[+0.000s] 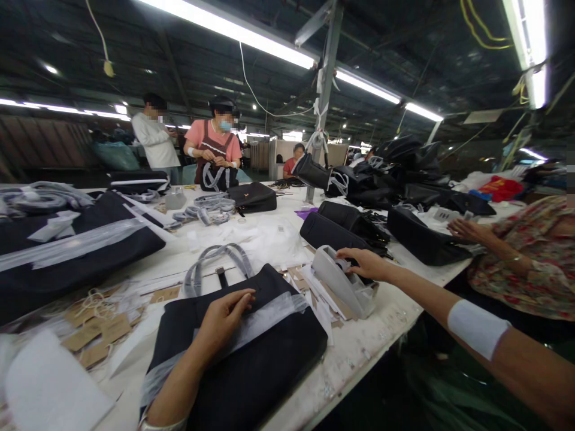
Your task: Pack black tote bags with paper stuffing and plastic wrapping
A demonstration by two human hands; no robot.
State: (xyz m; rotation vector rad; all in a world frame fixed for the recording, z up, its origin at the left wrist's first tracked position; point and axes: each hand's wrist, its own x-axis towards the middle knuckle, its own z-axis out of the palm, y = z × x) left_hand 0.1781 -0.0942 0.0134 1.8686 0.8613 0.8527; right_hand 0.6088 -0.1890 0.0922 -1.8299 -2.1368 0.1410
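Note:
A black bag (269, 371) lies flat on the white table in front of me, with a strip of clear film across it and wrapped handles (194, 272) at its far side. Over the bag rests my left hand (227, 317), its thumb and fingers pressed together; whether something small is between them is too small to tell. To the right, my right hand (359, 263) is on a grey tape dispenser (335, 278), fingers reaching over its top and partly hidden by it. Brown tags (96, 335) with strings lie left of the bag.
A large black bag (90, 239) lies at the left. Black bags (341, 221) are piled behind the dispenser. A co-worker in a floral sleeve (534, 257) is at the right; others stand across the white table (359, 359). A metal post rises mid-table.

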